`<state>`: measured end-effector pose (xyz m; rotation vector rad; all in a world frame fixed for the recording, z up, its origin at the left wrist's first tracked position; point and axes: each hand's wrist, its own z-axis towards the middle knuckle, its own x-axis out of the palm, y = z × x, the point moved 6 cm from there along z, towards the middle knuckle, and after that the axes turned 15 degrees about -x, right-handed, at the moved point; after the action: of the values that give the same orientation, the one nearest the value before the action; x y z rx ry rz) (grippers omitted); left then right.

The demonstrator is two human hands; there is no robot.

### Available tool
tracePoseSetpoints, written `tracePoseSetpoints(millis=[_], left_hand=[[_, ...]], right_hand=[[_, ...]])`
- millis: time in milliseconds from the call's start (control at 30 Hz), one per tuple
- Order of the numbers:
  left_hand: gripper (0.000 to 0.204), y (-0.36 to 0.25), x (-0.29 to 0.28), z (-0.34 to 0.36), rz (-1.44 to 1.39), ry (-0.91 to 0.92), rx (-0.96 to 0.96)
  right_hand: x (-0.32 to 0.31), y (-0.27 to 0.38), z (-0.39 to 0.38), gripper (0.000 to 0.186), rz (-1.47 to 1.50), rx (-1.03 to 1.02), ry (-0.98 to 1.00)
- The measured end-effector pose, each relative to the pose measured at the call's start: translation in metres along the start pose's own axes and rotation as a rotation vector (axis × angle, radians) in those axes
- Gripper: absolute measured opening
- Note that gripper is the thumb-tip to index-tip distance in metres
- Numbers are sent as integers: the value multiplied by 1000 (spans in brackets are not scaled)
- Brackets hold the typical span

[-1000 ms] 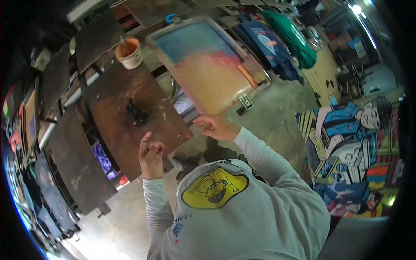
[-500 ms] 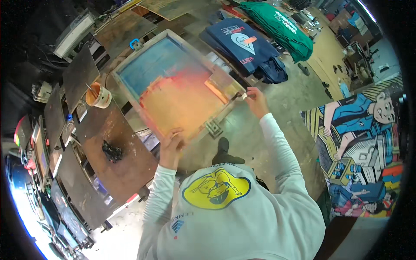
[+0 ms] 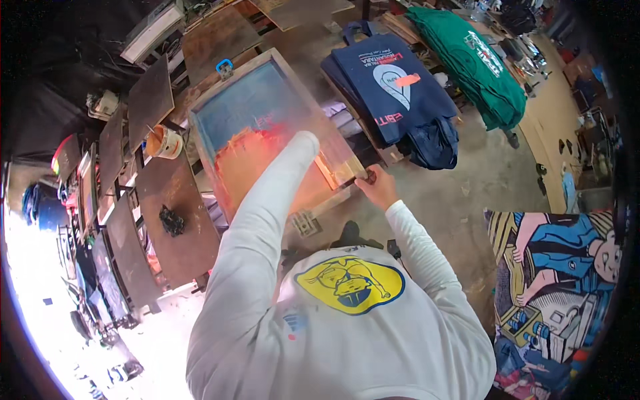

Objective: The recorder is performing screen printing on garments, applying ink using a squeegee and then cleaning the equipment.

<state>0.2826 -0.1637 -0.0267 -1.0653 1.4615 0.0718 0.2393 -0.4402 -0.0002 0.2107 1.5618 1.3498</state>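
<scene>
A wooden screen-printing frame (image 3: 204, 163) lies tilted in front of me, its mesh blue at the far end and smeared with orange and red ink nearer me. My right hand (image 3: 379, 189) has its fingers closed on the near right corner of this frame. Over the frame reaches my left arm in a white sleeve (image 3: 267, 193); beyond the cuff the left hand is smeared and its fingers cannot be made out. Along the frame's right side, partly behind that cuff, rests a wooden squeegee (image 3: 328, 175). A blue clamp (image 3: 225, 65) sits at the far left corner.
Flat brown boards (image 3: 175, 233) stand to the left, one bearing a crumpled black lump (image 3: 171, 221). Beside them is an ink-stained bucket (image 3: 164, 143) with a stick. Navy bags (image 3: 400, 93) and green cloth (image 3: 467, 63) are stacked at the far right. A painted panel (image 3: 553, 293) stands lower right.
My left hand has left the frame's near edge and swung forward over the mesh. My right hand stays at the near right corner. The whole view has shifted.
</scene>
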Motion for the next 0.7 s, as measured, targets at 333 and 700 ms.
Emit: tracePoseSetpoints(millis=[333, 700], left_hand=[[50, 8, -48, -46, -131, -19, 12], [39, 7, -70, -21, -432, 309, 151]], right_hand=[[22, 36, -10, 41, 60, -297, 136], [51, 75, 23, 33, -176, -173, 4]])
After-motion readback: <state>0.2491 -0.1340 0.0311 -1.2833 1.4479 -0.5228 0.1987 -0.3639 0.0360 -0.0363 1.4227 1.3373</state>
